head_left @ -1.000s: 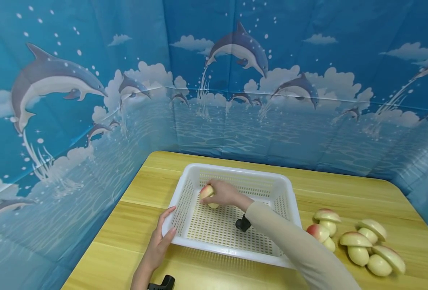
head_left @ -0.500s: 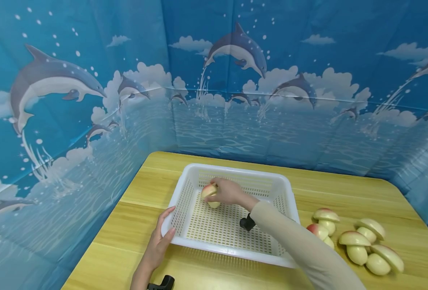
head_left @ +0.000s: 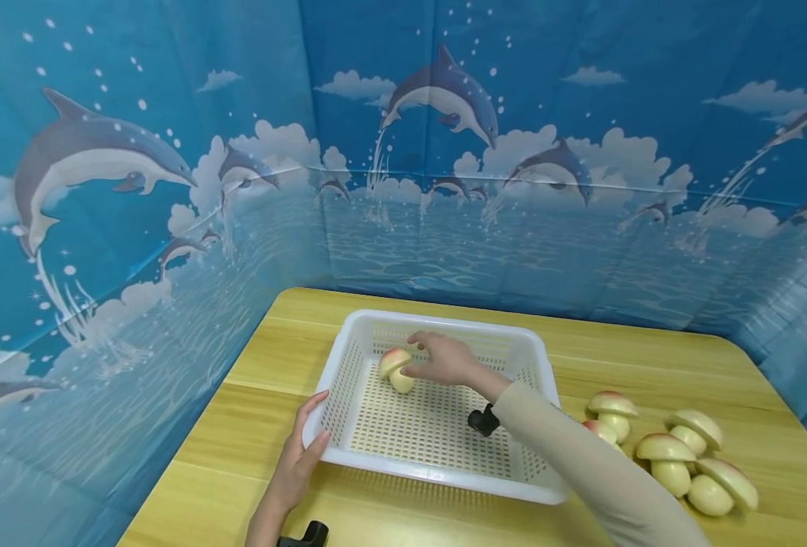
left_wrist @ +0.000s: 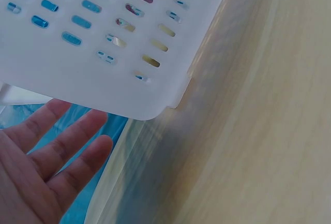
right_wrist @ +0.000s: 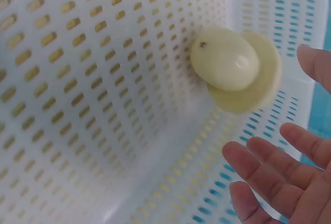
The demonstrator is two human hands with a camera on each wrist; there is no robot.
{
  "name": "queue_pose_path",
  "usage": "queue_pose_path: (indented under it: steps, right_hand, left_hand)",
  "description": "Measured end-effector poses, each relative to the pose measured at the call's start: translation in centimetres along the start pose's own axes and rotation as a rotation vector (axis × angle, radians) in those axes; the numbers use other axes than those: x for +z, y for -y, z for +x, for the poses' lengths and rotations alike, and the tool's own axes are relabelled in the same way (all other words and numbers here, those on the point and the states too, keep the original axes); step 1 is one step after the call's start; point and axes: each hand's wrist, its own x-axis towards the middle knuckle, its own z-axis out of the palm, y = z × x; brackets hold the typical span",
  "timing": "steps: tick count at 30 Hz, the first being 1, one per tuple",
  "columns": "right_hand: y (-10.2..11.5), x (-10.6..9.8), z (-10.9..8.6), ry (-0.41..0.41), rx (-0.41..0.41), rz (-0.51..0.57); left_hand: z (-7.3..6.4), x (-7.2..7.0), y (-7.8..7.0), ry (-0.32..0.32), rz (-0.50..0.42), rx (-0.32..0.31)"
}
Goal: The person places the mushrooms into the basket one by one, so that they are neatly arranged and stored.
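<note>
A mushroom (head_left: 395,368) with a pale stem and red-tinged cap lies inside the white plastic basket (head_left: 438,475), near its left end. Just to its right, my right hand (head_left: 447,359) hovers with spread fingers and holds nothing. The right wrist view shows a gap between those fingers and the mushroom (right_wrist: 227,61). My left hand (head_left: 296,460) touches the rim at the basket's left front corner with thumb and forefinger. In the left wrist view, the other fingers (left_wrist: 77,146) extend loosely beside the basket wall (left_wrist: 62,53); the thumb is out of that view.
Several more mushrooms (head_left: 666,460) lie grouped on the wooden table (head_left: 513,528) to the right of the basket, one partly hidden by the right sleeve (head_left: 581,463). A blue curtain (head_left: 410,243) printed with dolphins surrounds the table's back and left sides.
My right hand has let go of the mushroom, spread its fingers and drawn back slightly to the right. The mushroom stays in the basket. My left hand keeps its place on the rim.
</note>
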Motion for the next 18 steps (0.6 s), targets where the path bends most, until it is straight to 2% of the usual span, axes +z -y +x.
queue_pose_path:
  steps: [4, 9, 18]
  right_hand:
    - [-0.2, -1.1, -0.9, -0.010, -0.034, -0.002]
    - [-0.4, -2.6, -2.2, -0.014, -0.035, 0.037]
    - [-1.2, -5.0, -4.2, -0.086, -0.063, 0.047]
  left_hand:
    - [0.0, 0.0, 0.0, -0.005, 0.000, 0.001]
    - [-0.1, 0.1, 0.1, 0.000, -0.007, 0.010]
    - [0.0, 0.0, 0.1, 0.005, -0.017, 0.007]
